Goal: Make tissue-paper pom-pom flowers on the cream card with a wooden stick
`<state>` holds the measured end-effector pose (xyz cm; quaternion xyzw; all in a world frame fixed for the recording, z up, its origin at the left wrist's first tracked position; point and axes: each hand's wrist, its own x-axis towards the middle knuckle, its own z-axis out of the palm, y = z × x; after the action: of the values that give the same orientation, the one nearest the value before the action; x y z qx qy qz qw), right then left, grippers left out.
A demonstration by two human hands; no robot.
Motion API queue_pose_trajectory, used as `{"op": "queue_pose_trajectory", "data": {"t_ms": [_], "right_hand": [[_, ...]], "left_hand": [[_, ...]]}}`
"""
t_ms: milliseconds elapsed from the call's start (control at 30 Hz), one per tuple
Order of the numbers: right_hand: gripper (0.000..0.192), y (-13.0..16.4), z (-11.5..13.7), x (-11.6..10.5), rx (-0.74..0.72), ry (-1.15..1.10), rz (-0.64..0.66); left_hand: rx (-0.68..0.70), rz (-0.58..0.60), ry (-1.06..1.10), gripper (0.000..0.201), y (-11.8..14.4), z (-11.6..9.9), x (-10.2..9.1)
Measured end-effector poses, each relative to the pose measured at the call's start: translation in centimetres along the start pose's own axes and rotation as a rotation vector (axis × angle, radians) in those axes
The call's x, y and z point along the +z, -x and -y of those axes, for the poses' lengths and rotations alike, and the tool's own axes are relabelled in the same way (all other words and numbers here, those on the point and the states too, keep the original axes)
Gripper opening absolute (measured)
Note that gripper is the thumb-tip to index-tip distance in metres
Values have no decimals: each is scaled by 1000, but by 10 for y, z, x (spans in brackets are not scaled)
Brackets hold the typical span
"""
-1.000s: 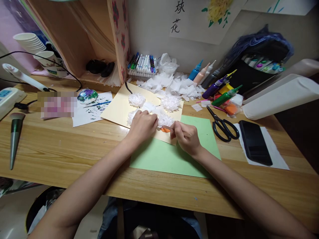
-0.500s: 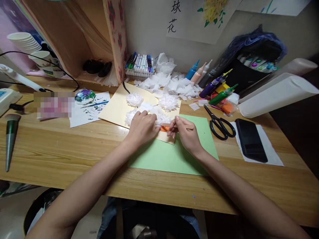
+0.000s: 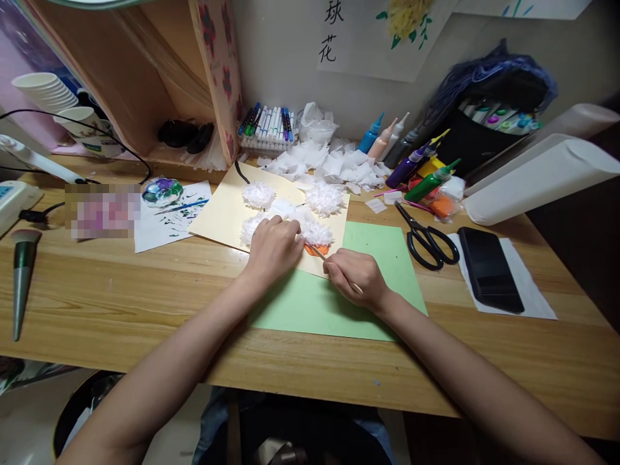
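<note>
Pinching a thin stick (image 3: 317,252) aimed toward ten o'clock, your right fingers (image 3: 334,267) could smear the orange patch (image 3: 324,248) by slipping; left fingers' (image 3: 287,230) hold can't be told.

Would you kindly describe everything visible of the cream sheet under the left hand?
The cream sheet looks like paper or card, lying askew, partly over green paper. It bears fluffy white tufts, a dark stroke at its far corner and an orange patch toward its front. The left hand appears to rest on it.
</note>
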<state>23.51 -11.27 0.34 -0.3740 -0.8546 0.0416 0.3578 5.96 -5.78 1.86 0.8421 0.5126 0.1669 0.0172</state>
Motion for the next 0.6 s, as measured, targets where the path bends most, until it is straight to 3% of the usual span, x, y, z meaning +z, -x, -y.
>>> {"op": "queue_pose_trajectory", "data": {"t_ms": [333,600], "right_hand": [[33,-3,-1,1,48,-77,-7],[36,-18,0,0,195,-100,5]], "left_hand": [[-4,7,19,17,1,1,1],[11,10,-20,20,1,0,-1]]}}
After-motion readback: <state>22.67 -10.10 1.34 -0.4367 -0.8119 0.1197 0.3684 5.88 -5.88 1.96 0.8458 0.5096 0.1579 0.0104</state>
